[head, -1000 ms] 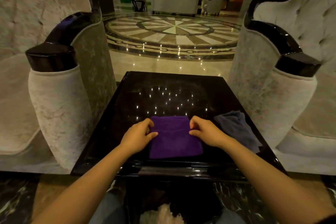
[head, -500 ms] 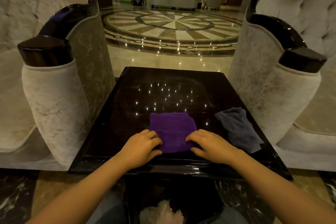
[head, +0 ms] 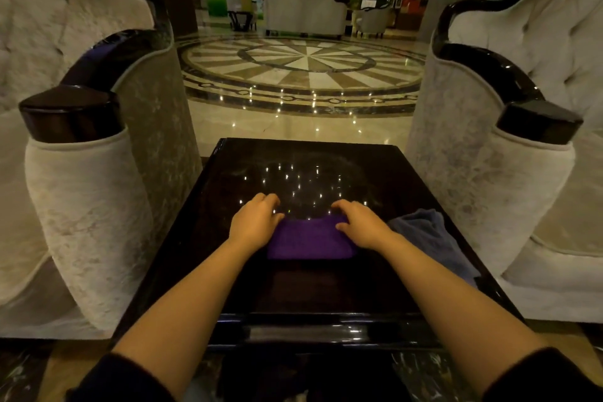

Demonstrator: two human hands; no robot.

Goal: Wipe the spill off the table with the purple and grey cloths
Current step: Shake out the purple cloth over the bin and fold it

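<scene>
A folded purple cloth [head: 310, 240] lies flat on the glossy black table [head: 306, 290], near its middle. My left hand [head: 256, 220] presses down on the cloth's left end and my right hand [head: 357, 222] on its right end, fingers spread forward onto the tabletop. A crumpled grey cloth [head: 430, 238] rests at the table's right edge, just right of my right forearm, untouched. Ceiling lights glint on the far half of the table; I cannot make out a spill in the dim light.
A pale upholstered armchair [head: 88, 192] with a dark wooden arm stands close on the left, and another armchair [head: 489, 179] on the right. Beyond the table's far edge is polished marble floor [head: 303, 68] with more seating farther back.
Both hands have slid forward from the near end of the purple cloth to its far end, pushing it away from me across the table. The grey cloth has stayed put.
</scene>
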